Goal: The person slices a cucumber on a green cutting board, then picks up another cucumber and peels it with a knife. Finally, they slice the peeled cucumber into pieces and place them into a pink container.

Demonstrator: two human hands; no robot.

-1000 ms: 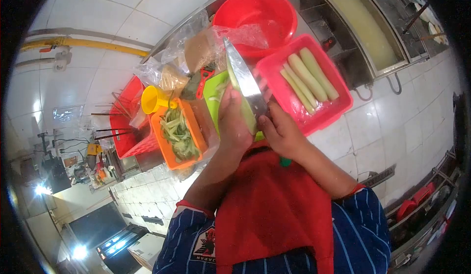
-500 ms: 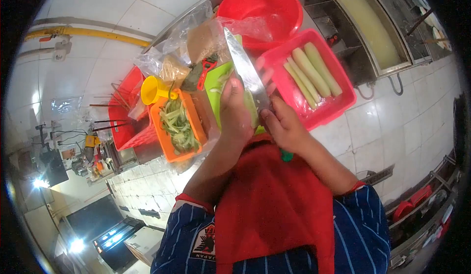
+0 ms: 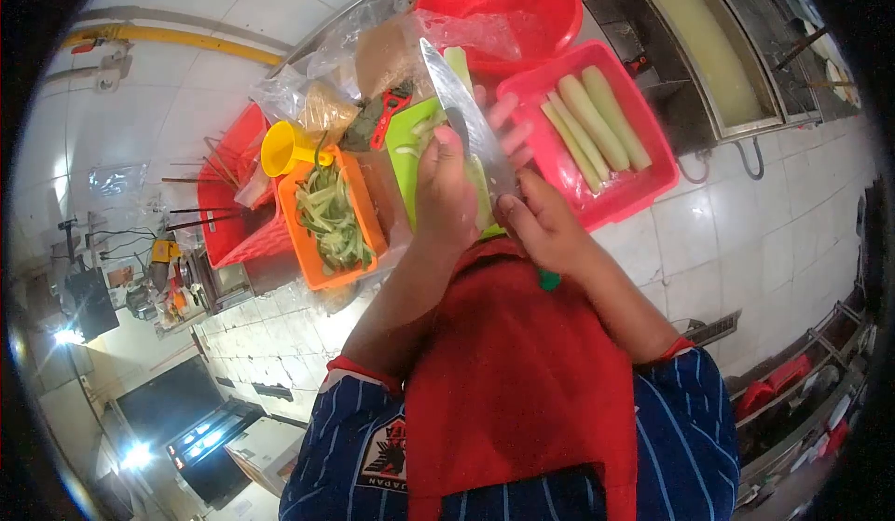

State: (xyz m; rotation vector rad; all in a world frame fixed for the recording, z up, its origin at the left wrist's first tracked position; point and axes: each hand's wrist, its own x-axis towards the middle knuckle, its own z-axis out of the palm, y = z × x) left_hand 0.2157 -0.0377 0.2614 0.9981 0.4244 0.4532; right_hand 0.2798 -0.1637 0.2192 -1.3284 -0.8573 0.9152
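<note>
My left hand [image 3: 446,185] is closed around a long, peeled pale green cucumber [image 3: 458,61], its fingertips showing beyond the blade. A broad-bladed knife [image 3: 466,116] lies along the cucumber, hiding much of it. My right hand [image 3: 545,223] grips the knife at the base of its blade; a bit of green below the hand may be the handle's end. Beneath them is a bright green cutting board [image 3: 401,134] with pale peelings on it. Several peeled cucumbers [image 3: 594,122] lie in a pink tray [image 3: 643,190] at the right. Green peelings [image 3: 331,218] fill an orange basket [image 3: 306,265] at the left.
A red basin [image 3: 550,8] stands behind the tray. A yellow cup [image 3: 277,148], a red-handled tool [image 3: 392,111] and plastic bags [image 3: 359,50] sit at the left and back. Dark sticks protrude from a red basket [image 3: 224,241]. Metal troughs [image 3: 709,55] are at the upper right.
The view has shifted slightly. The knife blade and both hands stay close together on the cucumber, and more of its far end and my left fingertips now show.
</note>
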